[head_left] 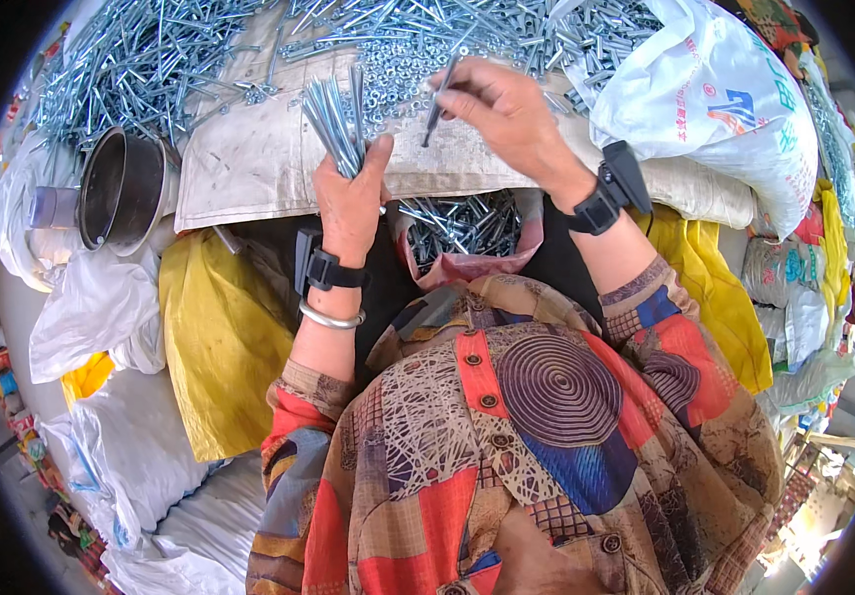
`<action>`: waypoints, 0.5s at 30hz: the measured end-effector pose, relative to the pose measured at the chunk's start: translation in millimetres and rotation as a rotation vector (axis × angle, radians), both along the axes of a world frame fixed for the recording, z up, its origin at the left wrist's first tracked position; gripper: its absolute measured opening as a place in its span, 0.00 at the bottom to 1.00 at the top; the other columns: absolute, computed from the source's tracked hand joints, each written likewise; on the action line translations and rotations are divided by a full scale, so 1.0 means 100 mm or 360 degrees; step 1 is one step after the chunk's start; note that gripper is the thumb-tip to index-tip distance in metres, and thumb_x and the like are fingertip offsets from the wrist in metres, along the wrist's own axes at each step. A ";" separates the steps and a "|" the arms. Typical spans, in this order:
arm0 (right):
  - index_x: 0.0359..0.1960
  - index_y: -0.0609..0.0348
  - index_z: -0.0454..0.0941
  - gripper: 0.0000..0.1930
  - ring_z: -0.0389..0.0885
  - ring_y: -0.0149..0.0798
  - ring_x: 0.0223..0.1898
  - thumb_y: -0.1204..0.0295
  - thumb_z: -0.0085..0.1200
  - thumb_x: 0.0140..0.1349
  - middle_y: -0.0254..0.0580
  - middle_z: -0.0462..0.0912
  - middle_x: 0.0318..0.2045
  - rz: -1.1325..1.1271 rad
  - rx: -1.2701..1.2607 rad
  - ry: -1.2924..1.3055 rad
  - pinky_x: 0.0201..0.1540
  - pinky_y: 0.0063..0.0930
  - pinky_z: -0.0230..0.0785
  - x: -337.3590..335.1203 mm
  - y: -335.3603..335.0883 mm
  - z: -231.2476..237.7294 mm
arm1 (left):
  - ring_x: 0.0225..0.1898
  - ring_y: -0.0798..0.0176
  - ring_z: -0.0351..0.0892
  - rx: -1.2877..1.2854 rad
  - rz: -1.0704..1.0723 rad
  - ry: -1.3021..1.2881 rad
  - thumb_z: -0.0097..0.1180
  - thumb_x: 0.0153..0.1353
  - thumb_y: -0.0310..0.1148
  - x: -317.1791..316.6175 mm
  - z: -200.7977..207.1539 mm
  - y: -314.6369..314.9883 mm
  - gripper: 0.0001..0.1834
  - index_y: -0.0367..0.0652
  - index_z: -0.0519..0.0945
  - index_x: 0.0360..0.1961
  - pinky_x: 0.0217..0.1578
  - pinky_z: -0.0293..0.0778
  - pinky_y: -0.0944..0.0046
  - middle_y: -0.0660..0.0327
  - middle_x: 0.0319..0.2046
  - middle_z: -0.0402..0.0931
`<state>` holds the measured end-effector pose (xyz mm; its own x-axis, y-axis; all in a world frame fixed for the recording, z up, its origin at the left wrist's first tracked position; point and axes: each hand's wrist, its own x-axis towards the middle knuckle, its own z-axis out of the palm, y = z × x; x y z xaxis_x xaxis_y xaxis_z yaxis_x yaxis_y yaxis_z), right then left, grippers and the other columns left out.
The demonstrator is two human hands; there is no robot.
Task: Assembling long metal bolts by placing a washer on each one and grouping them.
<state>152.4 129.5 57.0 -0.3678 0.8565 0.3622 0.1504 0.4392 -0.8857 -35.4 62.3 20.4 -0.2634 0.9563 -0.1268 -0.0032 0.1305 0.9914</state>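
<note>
Fingers of left hand (350, 203) clenched round bolt bundle (336, 119); right hand (502, 109), at 3 o'clock, pinches single bolt (437, 104). Steel: stiff, slick, heavy bunched; grip mid-shank.

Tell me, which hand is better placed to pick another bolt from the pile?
Probably the right hand: it hovers over the loose bolts, its fingers pinching just one bolt. The left hand is full, clutching a bundle of bolts.

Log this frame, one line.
left hand: grips bolt bundle | right hand: pinches single bolt | pink bag: holds bolts
</note>
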 end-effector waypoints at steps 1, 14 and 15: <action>0.40 0.66 0.78 0.09 0.82 0.37 0.32 0.73 0.57 0.62 0.44 0.81 0.30 -0.0015 0.0051 -0.0110 0.35 0.29 0.73 -0.01 0.00 -0.07 | 0.15 0.76 0.66 0.0016 -0.0007 -0.0019 0.64 0.62 0.37 0.01 0.06 0.04 0.11 0.40 0.80 0.33 0.16 0.59 0.73 0.69 0.15 0.70; 0.34 0.66 0.76 0.12 0.78 0.54 0.29 0.69 0.63 0.57 0.53 0.76 0.28 -0.0030 0.0106 -0.0351 0.31 0.40 0.70 -0.09 -0.13 -0.40 | 0.23 0.75 0.70 0.0547 -0.0408 0.0282 0.65 0.60 0.36 0.11 0.31 0.36 0.12 0.37 0.82 0.38 0.24 0.66 0.72 0.65 0.22 0.77; 0.34 0.66 0.76 0.13 0.78 0.54 0.29 0.68 0.64 0.56 0.53 0.77 0.27 -0.0066 0.0107 -0.0423 0.31 0.40 0.70 -0.08 -0.13 -0.38 | 0.26 0.72 0.74 0.0537 -0.0418 0.0288 0.65 0.60 0.36 0.13 0.30 0.37 0.13 0.36 0.82 0.39 0.29 0.70 0.69 0.61 0.25 0.79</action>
